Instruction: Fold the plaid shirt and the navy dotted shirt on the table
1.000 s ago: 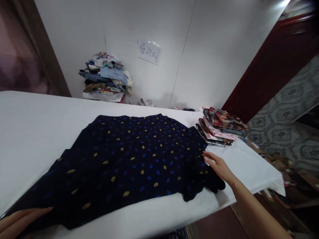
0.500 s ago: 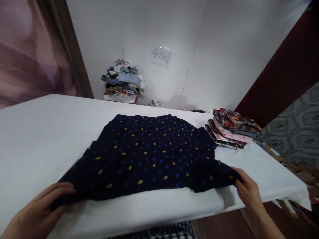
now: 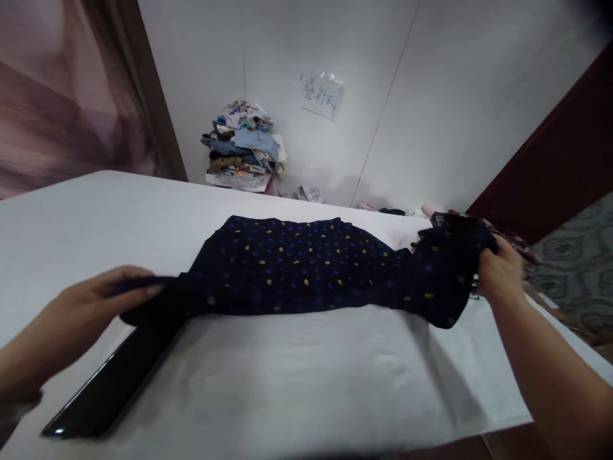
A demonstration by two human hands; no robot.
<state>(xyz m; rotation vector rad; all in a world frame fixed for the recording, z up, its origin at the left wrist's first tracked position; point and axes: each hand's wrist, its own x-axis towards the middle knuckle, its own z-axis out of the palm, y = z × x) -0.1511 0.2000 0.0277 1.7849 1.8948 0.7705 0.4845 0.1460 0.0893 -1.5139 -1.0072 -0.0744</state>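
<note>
A dark navy shirt (image 3: pixel 306 268) with small yellow and blue leaf marks stretches across the table, its near part lifted and folded back on itself. My left hand (image 3: pixel 112 294) pinches the cloth at its left end between thumb and fingers. Higher up on the right, my right hand (image 3: pixel 500 268) grips a bunched part of the shirt, which hangs down in a fold. Below the shirt's left end lies a long, flat, glossy black object (image 3: pixel 115 383), partly covered by the cloth; its kind I cannot make out.
A white-covered table (image 3: pixel 287 377) spreads under the shirt. Against the wall stands a tall pile of clothes (image 3: pixel 244 150). Folded plaid garments (image 3: pixel 522 246) lie at the right, half hidden behind my right hand. A handwritten sign (image 3: pixel 320 97) hangs on the wall.
Both hands have risen and moved away from me, lifting the shirt's near edge. The right hand raised its end most. The black object has come into view at the lower left.
</note>
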